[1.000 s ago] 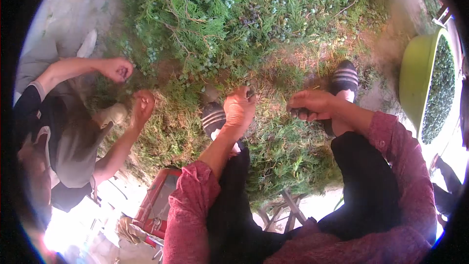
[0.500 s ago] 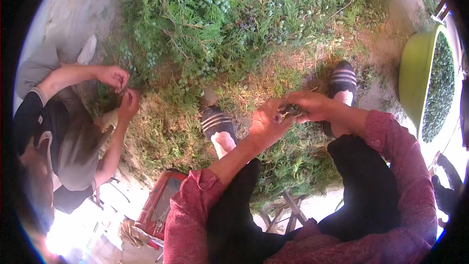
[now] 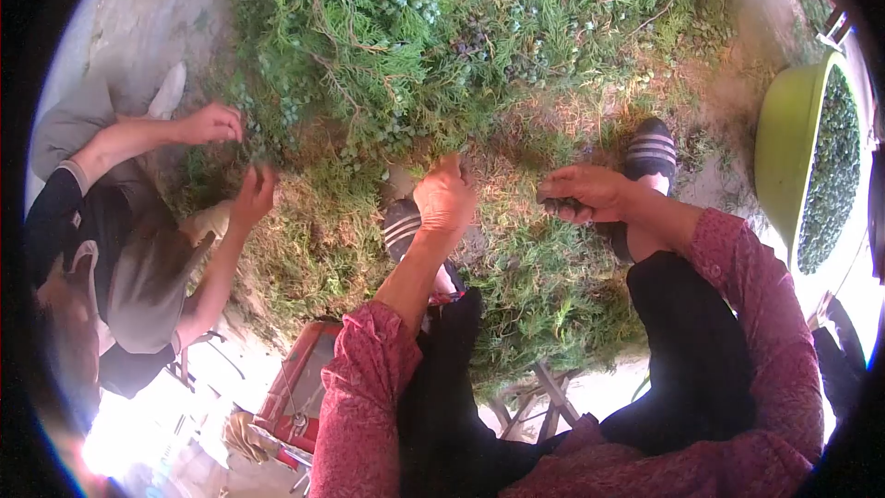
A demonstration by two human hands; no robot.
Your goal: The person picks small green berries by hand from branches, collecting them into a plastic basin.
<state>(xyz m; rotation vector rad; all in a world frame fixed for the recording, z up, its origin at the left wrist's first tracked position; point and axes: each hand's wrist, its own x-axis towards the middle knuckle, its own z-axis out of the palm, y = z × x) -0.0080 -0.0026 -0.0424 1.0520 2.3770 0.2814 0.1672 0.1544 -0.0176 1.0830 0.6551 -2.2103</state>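
My left hand (image 3: 445, 195) is closed, its fingers pinched together over the cut evergreen branches, just above my striped shoe (image 3: 401, 229). What those fingers hold is hidden and slightly blurred. My right hand (image 3: 587, 194) curls around a few small dark green seed cones (image 3: 564, 207) beside the other striped shoe (image 3: 650, 152). A large heap of leafy evergreen branches (image 3: 387, 65) dotted with blue-green cones lies in front of both hands.
A lime-green tub (image 3: 784, 148) full of small green cones (image 3: 830, 175) stands at the right. On the left sits another person, both hands (image 3: 214, 124) over the heap's edge. A red-framed object (image 3: 300, 378) and wooden stool legs (image 3: 551, 397) are near me.
My hands were together around the cones and are now apart. The left moved left and forward to the branches; the right kept the cones. The other person's hands also separated.
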